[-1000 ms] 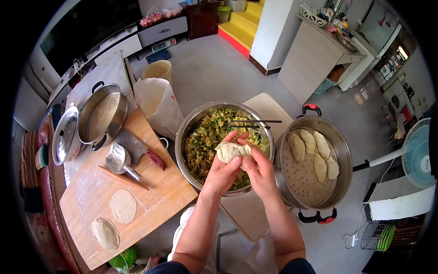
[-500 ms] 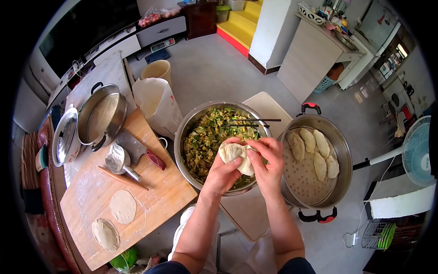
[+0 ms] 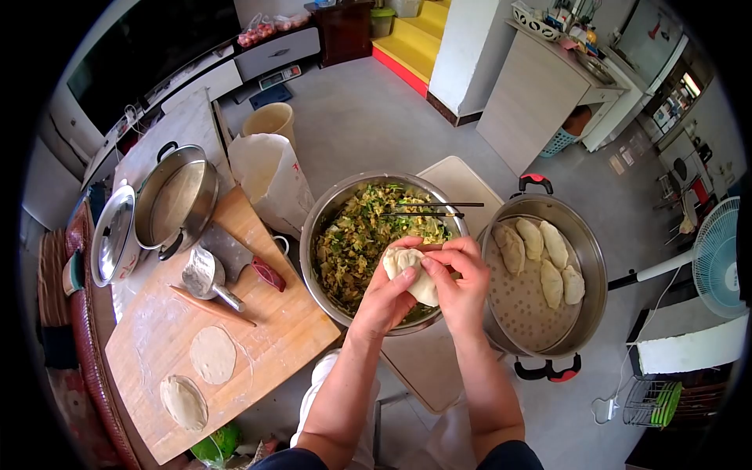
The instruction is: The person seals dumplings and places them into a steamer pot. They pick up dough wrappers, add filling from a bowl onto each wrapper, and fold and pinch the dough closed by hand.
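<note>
A pale dough dumpling (image 3: 421,287) is held between my two hands, over the near right edge of a metal bowl (image 3: 315,291). My left hand (image 3: 384,301) cups it from the left, thumb pressed on the dough. With thumb and fingertips, my right hand (image 3: 460,282) pinches the dumpling's edge. Chopped green and yellow filling (image 3: 356,235) fills much of the bowl, and a pair of black chopsticks (image 3: 427,214) rests across it. To the right, a steamer pot (image 3: 540,337) with a perforated base contains several shaped dumplings (image 3: 551,283).
On the left, a wooden board (image 3: 290,333) carries a flat dough round (image 3: 213,355), stacked wrappers (image 3: 184,403), a rolling pin (image 3: 211,305), a metal scoop (image 3: 205,274) and a cleaver (image 3: 227,251). Behind it stand an empty pan (image 3: 176,196) and a lidded pot (image 3: 114,235). A fan (image 3: 717,258) is at far right.
Both hands stay over the bowl's edge and still hold the dumpling. Its dough has turned slightly, and the right fingers have shifted a little along its edge.
</note>
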The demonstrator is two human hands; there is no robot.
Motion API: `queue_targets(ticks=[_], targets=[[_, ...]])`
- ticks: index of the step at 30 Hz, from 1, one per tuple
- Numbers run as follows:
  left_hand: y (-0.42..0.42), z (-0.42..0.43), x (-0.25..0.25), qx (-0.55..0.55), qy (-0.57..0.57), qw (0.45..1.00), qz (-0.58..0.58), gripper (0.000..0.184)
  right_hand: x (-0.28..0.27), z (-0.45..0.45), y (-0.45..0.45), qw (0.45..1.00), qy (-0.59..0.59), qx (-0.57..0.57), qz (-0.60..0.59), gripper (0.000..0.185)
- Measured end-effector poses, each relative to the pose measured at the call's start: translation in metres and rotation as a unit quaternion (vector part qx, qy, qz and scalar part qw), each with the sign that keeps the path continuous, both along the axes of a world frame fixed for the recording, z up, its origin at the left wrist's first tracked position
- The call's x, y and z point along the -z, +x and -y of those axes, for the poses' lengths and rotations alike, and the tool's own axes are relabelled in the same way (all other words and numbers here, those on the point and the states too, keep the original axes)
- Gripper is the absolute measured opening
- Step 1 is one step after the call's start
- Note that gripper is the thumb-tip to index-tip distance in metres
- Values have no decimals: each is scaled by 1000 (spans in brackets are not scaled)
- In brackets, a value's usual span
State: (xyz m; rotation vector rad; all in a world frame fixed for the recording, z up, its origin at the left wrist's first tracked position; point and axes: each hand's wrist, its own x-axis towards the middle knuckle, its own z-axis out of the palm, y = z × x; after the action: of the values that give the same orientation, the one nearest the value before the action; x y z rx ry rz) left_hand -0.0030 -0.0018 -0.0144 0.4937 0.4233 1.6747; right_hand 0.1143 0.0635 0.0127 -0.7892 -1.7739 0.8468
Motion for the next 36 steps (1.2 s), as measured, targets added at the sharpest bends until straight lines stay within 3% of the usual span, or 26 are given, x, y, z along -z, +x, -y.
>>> queue_targets(ticks=[2, 5, 8, 17, 20, 26, 32, 36], targets=[[-1, -2, 1, -10, -10, 1000, -18, 55, 1, -1, 0, 996, 81, 11, 34, 19], [-3, -1, -6, 4, -3, 1000, -9, 53, -24, 6, -7, 1000, -13, 1, -20, 18], [-2, 2, -5, -9, -55, 997, -55, 51, -26, 5, -4, 999, 28, -13, 24, 20], [-3, 3, -7, 39, -41, 995, -87, 51, -20, -11, 7, 987, 132, -54, 79, 25], [-6, 3, -4, 35, -42, 992, -114, 48, -37, -7, 7, 992, 86, -83, 47, 25], [-8, 3, -7, 1, -10, 956, -293, 48, -34, -7, 5, 976, 171, -95, 95, 24], [-8, 5, -7, 22, -29, 957, -289, 44, -32, -9, 4, 965, 229, -87, 95, 18], [-5, 2, -3, 45, -16, 974, -221, 44, -32, -8, 5, 965, 240, -88, 62, 19]])
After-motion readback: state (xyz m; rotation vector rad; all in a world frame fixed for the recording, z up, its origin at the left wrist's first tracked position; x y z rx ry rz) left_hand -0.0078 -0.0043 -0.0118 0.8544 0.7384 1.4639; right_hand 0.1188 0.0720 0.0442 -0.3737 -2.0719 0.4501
